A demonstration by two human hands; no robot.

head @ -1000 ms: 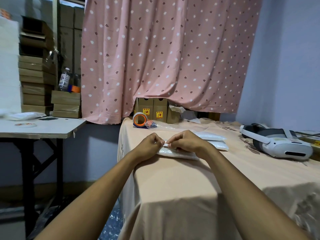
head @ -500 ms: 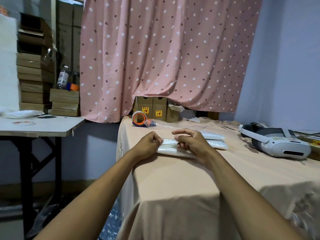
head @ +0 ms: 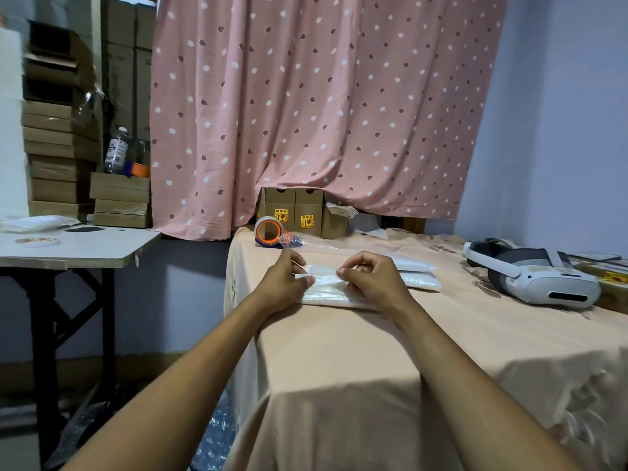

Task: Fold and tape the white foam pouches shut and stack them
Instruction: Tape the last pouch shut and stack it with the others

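1. Peach-clothed table point(head: 373, 351) carries everything.
2. Left hand point(head: 283, 283) and right hand point(head: 372, 283), fingers curled, pinch the foam pouch point(head: 325, 291) lying flat between them.
3. It looks light, soft and springy; pin the folded edge.
4. Two more pouches point(head: 419, 282) lie just right, with the tape roll point(head: 269, 232) behind.

The near white foam pouch point(head: 323, 294) shows only between the left hand point(head: 283, 283) and right hand point(head: 373, 283). Both its ends lie under the hands, and the fingertips pinching its folded flap are mostly tucked out of sight. Whether tape is on it cannot be told. The right hand hides the left ends of the two far pouches point(head: 421, 282). The curtain point(head: 306, 113) covers the tops of the cardboard boxes point(head: 294, 215), and their yellow labels point(head: 281, 216) are too small to read. Both forearms point(head: 204, 385) run off the near edge.
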